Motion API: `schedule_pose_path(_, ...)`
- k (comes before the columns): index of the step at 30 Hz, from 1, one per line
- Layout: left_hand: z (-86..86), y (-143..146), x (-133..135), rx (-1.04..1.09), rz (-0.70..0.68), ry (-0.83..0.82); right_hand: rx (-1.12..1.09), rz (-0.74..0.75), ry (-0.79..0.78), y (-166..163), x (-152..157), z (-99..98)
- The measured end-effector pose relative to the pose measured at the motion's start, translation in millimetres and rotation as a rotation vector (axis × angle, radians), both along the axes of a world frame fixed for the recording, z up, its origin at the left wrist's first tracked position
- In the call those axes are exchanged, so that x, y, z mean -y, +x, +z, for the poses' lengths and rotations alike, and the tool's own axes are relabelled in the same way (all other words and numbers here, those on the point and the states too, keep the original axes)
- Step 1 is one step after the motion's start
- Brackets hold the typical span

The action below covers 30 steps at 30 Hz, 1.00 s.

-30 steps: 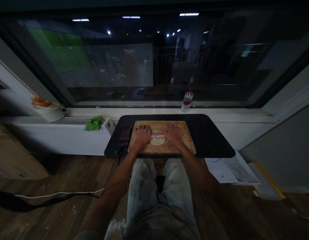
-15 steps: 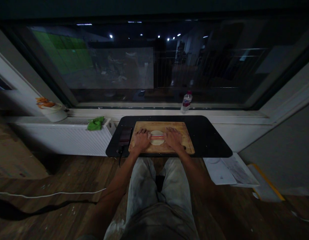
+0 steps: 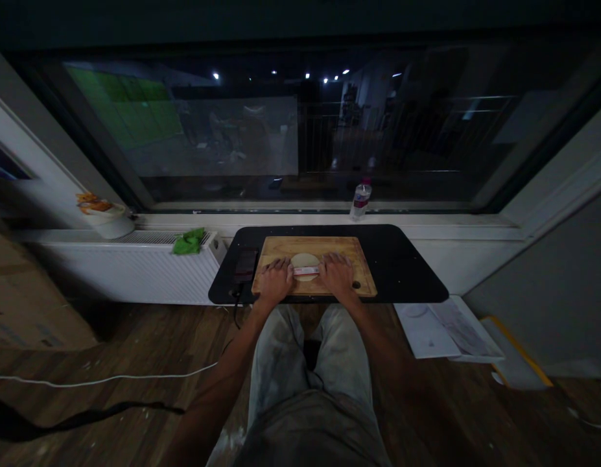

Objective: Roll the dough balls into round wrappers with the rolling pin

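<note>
A flat, pale round of dough (image 3: pixel 305 258) lies in the middle of a wooden cutting board (image 3: pixel 310 244). Across it runs a short white rolling pin (image 3: pixel 306 270) with red markings, and some dough shows on both its far and near sides. My left hand (image 3: pixel 277 279) bends its fingers over the pin's left end, while my right hand (image 3: pixel 336 272) covers the right end the same way. Both palms hide the pin's ends. The board has a dark hole (image 3: pixel 356 285) at its near right corner, just beside my right hand.
Under the board is a black table (image 3: pixel 402 266), with a dark phone-like device (image 3: pixel 245 264) and its cable at left. A water bottle (image 3: pixel 361 200) stands on the windowsill. Left are a radiator (image 3: pixel 149 269), a green cloth (image 3: pixel 188 241) and a white pot (image 3: pixel 110 222).
Both hands and the rolling pin have come slightly nearer to me over the dough. The pin has turned, so a white printed face shows where red stripes were. My view has shifted a little.
</note>
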<state>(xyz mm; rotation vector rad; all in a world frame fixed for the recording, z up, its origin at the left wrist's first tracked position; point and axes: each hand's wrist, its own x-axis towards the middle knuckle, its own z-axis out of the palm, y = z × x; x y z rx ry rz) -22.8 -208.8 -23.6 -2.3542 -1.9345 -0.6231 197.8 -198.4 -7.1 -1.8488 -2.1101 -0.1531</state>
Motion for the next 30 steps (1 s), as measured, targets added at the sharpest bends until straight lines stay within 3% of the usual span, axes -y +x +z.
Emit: schedule_pose_path(30, -4.7, 4, 28, 0.022, 0.003, 0.036, -0.035, 0.046, 0.066, 5, 5, -16.9)
